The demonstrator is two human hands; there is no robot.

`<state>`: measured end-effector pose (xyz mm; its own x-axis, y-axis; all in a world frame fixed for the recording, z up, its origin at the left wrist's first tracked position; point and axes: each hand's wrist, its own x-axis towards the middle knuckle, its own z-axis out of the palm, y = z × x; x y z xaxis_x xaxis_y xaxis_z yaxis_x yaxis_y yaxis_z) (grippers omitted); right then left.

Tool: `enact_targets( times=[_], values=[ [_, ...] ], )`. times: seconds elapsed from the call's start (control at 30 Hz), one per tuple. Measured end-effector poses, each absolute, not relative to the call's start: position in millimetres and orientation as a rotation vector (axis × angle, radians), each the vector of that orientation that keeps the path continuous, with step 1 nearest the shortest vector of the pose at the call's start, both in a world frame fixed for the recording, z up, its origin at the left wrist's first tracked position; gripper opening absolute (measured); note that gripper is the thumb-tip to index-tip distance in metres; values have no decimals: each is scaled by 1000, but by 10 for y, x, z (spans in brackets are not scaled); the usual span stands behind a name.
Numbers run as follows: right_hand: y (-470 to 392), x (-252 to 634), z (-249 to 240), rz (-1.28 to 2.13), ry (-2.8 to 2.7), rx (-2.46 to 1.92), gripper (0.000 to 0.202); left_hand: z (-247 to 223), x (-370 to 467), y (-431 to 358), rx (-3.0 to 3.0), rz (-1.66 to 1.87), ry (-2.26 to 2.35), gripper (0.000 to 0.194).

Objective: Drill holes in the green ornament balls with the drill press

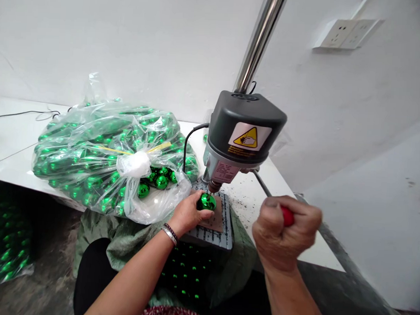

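A shiny green ball [208,203] sits on a brown board on the drill press base [227,239]. My left hand [190,212] grips it between thumb and fingers. Right above the ball is the chuck of the drill press [248,122]; whether the bit touches the ball I cannot tell. My right hand [285,230] is closed in a fist around the red knob [287,216] at the end of the press's feed lever [262,183].
A clear plastic bag [136,163] full of green balls lies on the white table [8,153], left of the press. More green balls [187,275] lie below in a green sack [119,232]. Another bag [7,241] rests on the floor. Dark shavings surround the base.
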<state>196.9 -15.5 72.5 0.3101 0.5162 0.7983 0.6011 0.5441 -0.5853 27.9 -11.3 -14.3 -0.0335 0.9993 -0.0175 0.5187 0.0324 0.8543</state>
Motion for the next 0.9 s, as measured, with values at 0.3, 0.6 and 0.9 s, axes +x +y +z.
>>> enact_targets(
  times=[0.3, 0.6, 0.9],
  values=[
    [359, 1863, 1959, 305, -1342, -1465, 25, -95, 301, -142, 1570, 901, 1648, 51],
    [461, 1859, 1951, 323, -1332, -1502, 29, -46, 58, -518, 1795, 878, 1333, 75],
    [488, 1867, 1914, 294, -1302, -1487, 27, 190, -635, -107, 1554, 806, 2343, 44]
  ],
)
